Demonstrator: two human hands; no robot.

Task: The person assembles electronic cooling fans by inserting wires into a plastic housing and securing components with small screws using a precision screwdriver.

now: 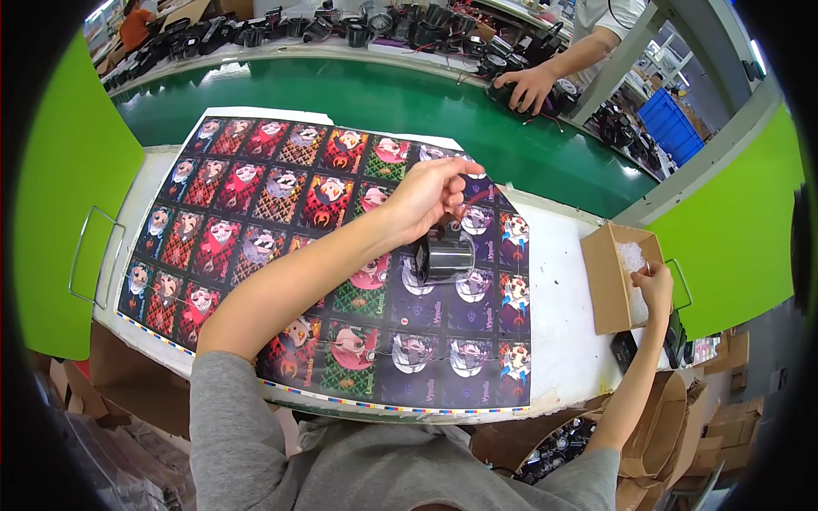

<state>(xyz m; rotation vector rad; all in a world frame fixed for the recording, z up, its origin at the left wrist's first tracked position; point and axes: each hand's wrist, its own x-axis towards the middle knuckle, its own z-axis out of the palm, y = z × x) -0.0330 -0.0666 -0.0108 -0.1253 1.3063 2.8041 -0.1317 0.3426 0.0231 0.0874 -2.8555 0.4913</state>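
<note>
My left hand (430, 198) reaches across the printed sheet (341, 277), its fingers pinched on thin dark red wires (465, 209). The wires run to a black cylindrical part (449, 258) that looks like a small motor housing, just below the hand. Whether this part rests on the sheet or hangs slightly above it, I cannot tell. Over at the right, my right hand (654, 288) is at the open cardboard box (601, 289), which holds many small whitish clear pieces (631, 257). Its fingers are pressed together; anything between them is too small to make out.
Beyond the white table (562, 255) runs a green conveyor belt (358, 89). Across it, a co-worker's hand (530, 88) touches black parts, with more black parts (426, 27) lined along the far shelf. Green panels (733, 247) flank me. A blue crate (671, 125) stands far right.
</note>
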